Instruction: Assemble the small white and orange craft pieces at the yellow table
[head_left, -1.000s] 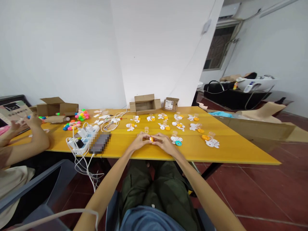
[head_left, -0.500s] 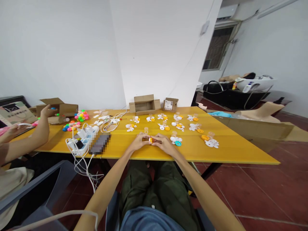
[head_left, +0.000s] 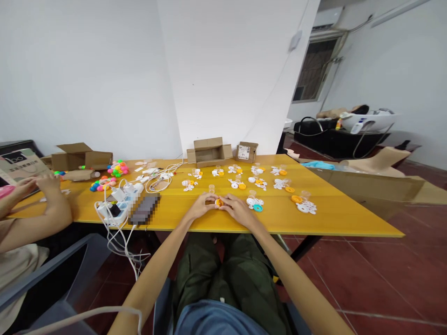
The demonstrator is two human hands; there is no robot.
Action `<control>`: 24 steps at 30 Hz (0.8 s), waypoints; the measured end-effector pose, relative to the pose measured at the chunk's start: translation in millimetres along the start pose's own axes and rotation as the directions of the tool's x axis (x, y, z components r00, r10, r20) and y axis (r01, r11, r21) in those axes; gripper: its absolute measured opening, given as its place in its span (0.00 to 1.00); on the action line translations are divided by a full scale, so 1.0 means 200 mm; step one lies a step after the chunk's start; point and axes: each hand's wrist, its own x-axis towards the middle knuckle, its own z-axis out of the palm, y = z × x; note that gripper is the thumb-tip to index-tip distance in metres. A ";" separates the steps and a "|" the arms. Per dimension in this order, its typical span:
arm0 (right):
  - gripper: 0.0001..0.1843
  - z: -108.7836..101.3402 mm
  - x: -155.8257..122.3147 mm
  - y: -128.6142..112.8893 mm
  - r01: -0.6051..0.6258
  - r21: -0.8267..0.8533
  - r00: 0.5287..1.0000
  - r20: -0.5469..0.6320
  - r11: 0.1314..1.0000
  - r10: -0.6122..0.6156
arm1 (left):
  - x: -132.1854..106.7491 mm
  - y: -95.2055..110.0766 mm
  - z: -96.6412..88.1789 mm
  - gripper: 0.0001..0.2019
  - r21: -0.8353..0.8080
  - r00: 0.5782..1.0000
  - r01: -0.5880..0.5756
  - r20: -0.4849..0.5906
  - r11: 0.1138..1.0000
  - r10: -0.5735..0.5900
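My left hand and my right hand rest together on the yellow table, near its front edge. Both pinch a small orange and white plastic piece between their fingertips. Just right of my right hand lie a white gear-like part and a teal ring. Beyond my hands, several small sets of white and orange parts lie spread across the table, and a small clear cup stands just past my left hand.
A power strip with white cables and a dark device lie to the left. Open cardboard boxes stand at the back. Another person's hands work at the far left near colourful balls and a box.
My hands stay together on the small piece, barely shifting. The other person's hand reached toward the box at the far left, then drew back to the table's near edge.
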 end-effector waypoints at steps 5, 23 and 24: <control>0.18 0.00 0.01 0.01 0.020 0.098 0.997 0.067 0.995 -0.027 | 0.00 -0.01 0.00 0.11 0.067 0.999 -0.033 -0.005 0.997 0.033; 0.17 0.03 0.02 0.03 -0.145 0.084 0.989 -0.024 0.986 0.148 | -0.03 0.05 0.02 0.11 0.382 0.996 -0.047 -0.057 0.923 0.075; 0.17 0.03 0.02 0.02 -0.162 0.070 0.985 -0.048 0.984 0.165 | -0.03 0.05 0.02 0.10 0.385 0.995 -0.051 -0.057 0.922 0.079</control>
